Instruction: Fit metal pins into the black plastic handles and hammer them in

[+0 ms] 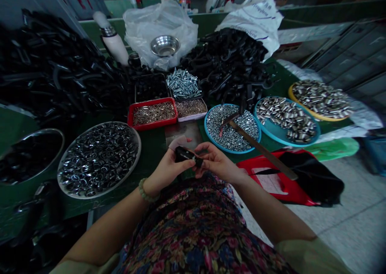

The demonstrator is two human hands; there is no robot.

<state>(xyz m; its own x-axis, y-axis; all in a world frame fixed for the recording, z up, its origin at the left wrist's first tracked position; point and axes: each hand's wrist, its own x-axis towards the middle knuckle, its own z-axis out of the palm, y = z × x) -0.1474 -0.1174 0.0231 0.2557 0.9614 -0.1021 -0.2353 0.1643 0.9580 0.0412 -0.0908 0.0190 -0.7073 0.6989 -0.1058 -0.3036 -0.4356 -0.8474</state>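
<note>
A small black plastic part [184,155] is held between both hands, close in front of my body at the table's near edge. My left hand [170,163] wraps round its left end, with the thumb along its near side. At the other end, my right hand [215,161] pinches with thumb and fingertips; whether a smaller piece sits between those fingers I cannot tell. Just beyond the hands lies a flat metal plate [193,132]. A red tray [130,119] of small pins and a blue dish [208,133] of nuts stand behind them.
A hammer [256,143] rests across the blue dish. To the left stands a round tray [137,153] of metal rings. Metal sleeves [297,125] fill another blue dish, right. Screws [182,83] and heaps of black parts [232,61] lie further back. A red-and-black bag [289,177] lies right.
</note>
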